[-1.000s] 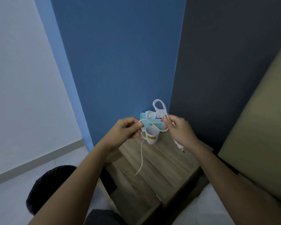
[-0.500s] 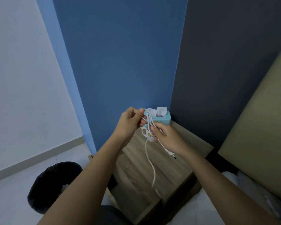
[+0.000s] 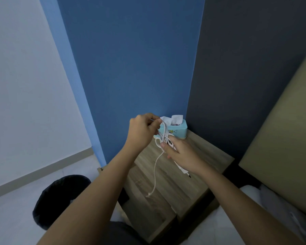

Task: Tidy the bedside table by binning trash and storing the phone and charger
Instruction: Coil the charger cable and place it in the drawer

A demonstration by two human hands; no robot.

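Observation:
Both hands hold a white charger cable (image 3: pixel 155 171) above the wooden bedside table (image 3: pixel 198 167). My left hand (image 3: pixel 142 131) pinches the top of the cable loops. My right hand (image 3: pixel 179 153) grips the gathered loops lower down, with the plug end (image 3: pixel 185 171) sticking out under the palm. One loose end of the cable hangs down and its tip touches the tabletop. The white mug behind my hands is almost fully hidden. No phone is visible.
A light blue tissue box (image 3: pixel 175 129) stands in the table's back corner against the blue wall. A black bin (image 3: pixel 60 198) sits on the floor left of the table. A beige headboard (image 3: pixel 281 152) and white bedding (image 3: pixel 272 209) lie to the right.
My hands came closer together and gathered the cable into loops. The hanging tail grew shorter. The camera tilted down slightly, showing more of the bin.

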